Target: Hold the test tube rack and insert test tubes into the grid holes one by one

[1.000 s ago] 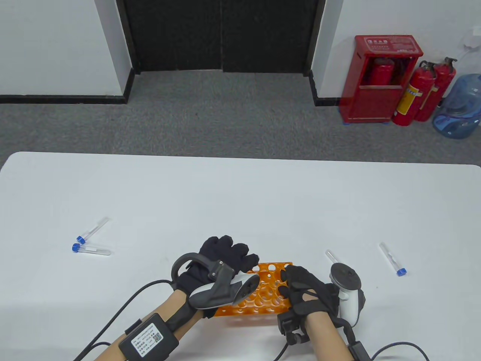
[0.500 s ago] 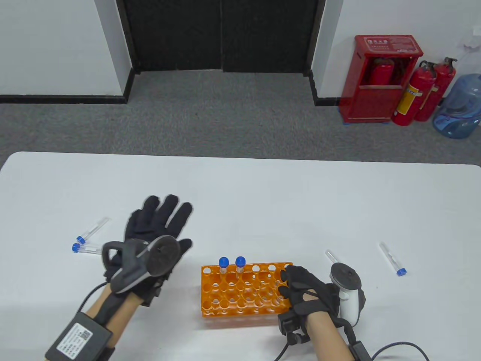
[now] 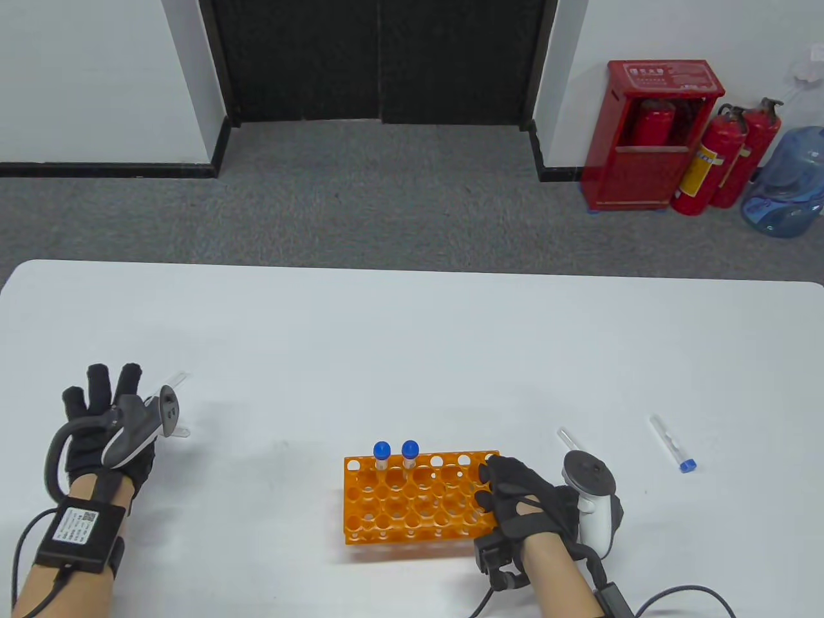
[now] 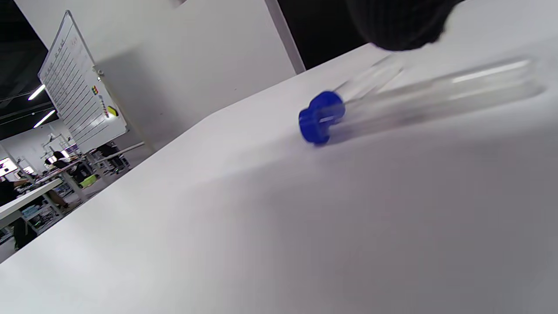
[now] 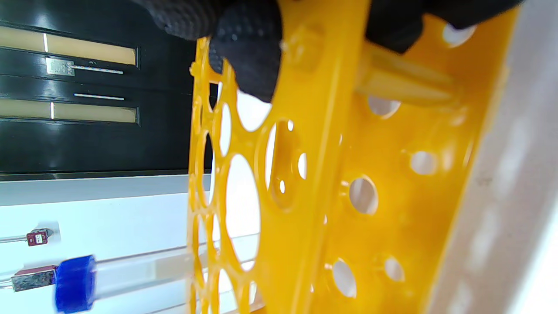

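Note:
The orange test tube rack [image 3: 418, 499] stands on the white table [image 3: 412, 335] near the front edge. Two blue-capped tubes [image 3: 382, 452] [image 3: 410, 450] stand in its far row at the left. My right hand [image 3: 515, 492] grips the rack's right end; in the right wrist view its fingers [image 5: 248, 52] wrap the rack's top plate [image 5: 305, 174], and one inserted tube [image 5: 130, 272] shows. My left hand [image 3: 103, 402], fingers spread, hovers over two loose tubes at the far left, whose blue caps [image 4: 321, 117] lie just under a fingertip [image 4: 401, 22]. It holds nothing.
Another capped tube [image 3: 673, 444] lies at the right of the table. A further tube [image 3: 566, 439] pokes out behind my right hand's tracker [image 3: 589, 496]. Red fire extinguishers [image 3: 727, 158] and a water jug [image 3: 788, 183] stand on the floor beyond.
My left hand has let go of the rack's left side and swung far left to the two loose tubes. The two inserted tubes have come into view. My right hand has stayed on the rack.

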Demonstrator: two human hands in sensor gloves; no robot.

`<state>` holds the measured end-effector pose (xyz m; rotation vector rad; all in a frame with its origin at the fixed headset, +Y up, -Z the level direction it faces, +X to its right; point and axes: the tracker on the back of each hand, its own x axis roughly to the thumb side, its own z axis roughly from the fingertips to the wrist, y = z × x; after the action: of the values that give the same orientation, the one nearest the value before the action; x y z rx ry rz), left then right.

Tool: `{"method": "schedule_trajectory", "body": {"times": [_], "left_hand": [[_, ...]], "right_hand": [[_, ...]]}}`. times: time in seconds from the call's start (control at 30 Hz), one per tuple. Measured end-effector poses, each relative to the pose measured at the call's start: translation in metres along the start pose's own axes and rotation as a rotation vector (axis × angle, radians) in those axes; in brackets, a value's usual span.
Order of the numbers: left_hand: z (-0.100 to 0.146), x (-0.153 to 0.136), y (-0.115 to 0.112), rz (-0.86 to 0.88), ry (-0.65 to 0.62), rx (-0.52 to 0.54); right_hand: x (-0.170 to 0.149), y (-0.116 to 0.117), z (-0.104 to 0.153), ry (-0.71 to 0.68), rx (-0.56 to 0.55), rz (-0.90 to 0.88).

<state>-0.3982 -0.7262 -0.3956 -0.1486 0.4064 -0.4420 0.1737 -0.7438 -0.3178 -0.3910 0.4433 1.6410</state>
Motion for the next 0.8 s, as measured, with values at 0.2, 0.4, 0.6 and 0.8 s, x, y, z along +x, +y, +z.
{"method": "schedule_trajectory", "body": {"times": [0.2, 0.4, 0.6, 0.8], "left_hand": [[-0.006, 0.009, -0.017, -0.037, -0.028, 0.095], [-0.012, 0.014, -0.023, -0.038, -0.012, 0.042], [-0.012, 0.017, -0.023, -0.029, -0.039, 0.014], [0.005, 0.017, 0.008, 0.074, -0.090, 0.115]], "right_hand": [[0.000, 0.000, 0.000, 0.003, 0.005, -0.001], [0.000, 0.000, 0.001, 0.003, 0.005, 0.002], [0.000, 0.000, 0.001, 0.002, 0.004, 0.000], [0.000, 0.000, 0.000, 0.001, 0.005, 0.002]]}}
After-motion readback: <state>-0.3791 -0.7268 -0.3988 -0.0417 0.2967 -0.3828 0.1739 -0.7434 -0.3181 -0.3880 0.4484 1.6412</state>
